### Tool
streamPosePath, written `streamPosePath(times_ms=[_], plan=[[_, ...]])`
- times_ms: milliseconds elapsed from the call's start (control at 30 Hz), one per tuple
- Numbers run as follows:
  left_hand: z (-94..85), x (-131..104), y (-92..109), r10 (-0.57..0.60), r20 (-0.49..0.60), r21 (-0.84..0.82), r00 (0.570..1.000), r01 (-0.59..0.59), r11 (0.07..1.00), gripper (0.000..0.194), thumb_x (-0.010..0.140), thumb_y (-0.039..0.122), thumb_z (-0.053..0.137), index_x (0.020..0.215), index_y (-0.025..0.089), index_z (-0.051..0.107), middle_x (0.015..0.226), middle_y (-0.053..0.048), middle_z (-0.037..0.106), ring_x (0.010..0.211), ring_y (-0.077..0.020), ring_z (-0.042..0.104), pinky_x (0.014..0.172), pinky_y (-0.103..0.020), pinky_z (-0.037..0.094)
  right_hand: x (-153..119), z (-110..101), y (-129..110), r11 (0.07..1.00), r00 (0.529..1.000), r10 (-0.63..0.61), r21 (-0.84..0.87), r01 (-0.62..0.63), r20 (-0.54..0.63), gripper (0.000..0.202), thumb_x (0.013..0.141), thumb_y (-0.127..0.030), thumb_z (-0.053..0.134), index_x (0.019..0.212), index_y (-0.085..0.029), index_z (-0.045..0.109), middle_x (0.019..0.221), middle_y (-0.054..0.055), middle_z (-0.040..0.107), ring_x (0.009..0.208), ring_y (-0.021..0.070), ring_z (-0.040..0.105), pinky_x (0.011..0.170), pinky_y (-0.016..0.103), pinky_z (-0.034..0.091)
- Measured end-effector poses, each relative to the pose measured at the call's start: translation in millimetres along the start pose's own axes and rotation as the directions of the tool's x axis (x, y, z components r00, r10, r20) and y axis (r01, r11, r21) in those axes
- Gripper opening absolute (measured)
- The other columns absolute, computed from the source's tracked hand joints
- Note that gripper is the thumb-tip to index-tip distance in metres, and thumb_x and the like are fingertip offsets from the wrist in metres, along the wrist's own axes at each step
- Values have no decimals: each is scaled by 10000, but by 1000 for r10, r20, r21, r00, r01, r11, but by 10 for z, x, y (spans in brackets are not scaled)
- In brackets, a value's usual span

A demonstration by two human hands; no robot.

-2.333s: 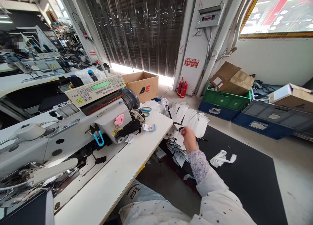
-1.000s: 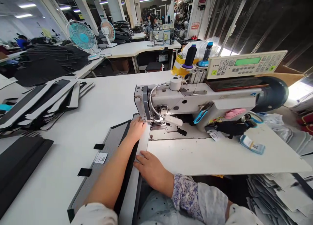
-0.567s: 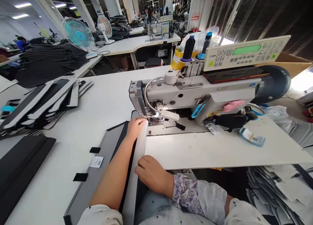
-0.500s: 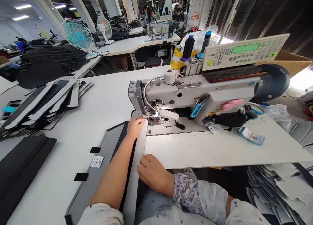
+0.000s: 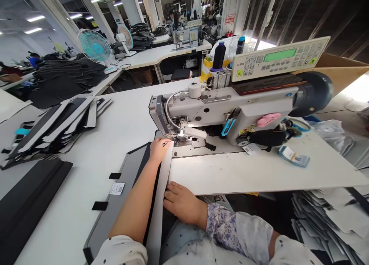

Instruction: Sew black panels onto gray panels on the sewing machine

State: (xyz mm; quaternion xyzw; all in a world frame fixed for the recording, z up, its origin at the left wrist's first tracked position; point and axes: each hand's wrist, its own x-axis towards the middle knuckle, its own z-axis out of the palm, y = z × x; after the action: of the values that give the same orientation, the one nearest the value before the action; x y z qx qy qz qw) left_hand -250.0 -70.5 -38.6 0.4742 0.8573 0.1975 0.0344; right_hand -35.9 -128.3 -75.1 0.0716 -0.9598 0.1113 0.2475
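Observation:
A long grey fabric panel (image 5: 123, 203) with dark edging, two black tabs and a white label (image 5: 118, 188) lies along the left of the sewing machine (image 5: 201, 107). A pale strip (image 5: 164, 172) runs down its right side from the needle area toward my lap. My left hand (image 5: 159, 150) grips the strip's top end with fingers pressed together, just in front of the presser foot (image 5: 176, 139). By the table's front edge, my right hand (image 5: 184, 203) has its fingers curled at the strip's right edge; its thumb is mostly hidden. My left forearm covers part of the panel.
Stacked dark and pale pieces (image 5: 63, 122) and a folded black panel (image 5: 31, 195) lie to the left. Blue-handled snips (image 5: 228, 127) rest against the machine. A bundle of labels (image 5: 294, 156) sits on the right tabletop. More cut pieces (image 5: 323, 219) are piled below right.
The camera view has shifted slightly. My right hand's fingers have straightened a little at the strip's edge. My left hand stays at the needle area with the strip.

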Motion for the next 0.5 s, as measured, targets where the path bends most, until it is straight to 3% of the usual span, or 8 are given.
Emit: streamPosePath(times_ms=[500], plan=[[161, 86, 86, 3, -54, 109, 999, 3, 994, 233, 857, 324, 507, 904, 249, 723, 1045, -46, 670, 1028, -248, 574, 969, -370, 407, 3, -125, 71, 999, 997, 33, 13, -34, 70, 76, 912, -179, 545, 850, -189, 587, 890, 40, 617, 962, 200, 519, 1011, 366, 384]])
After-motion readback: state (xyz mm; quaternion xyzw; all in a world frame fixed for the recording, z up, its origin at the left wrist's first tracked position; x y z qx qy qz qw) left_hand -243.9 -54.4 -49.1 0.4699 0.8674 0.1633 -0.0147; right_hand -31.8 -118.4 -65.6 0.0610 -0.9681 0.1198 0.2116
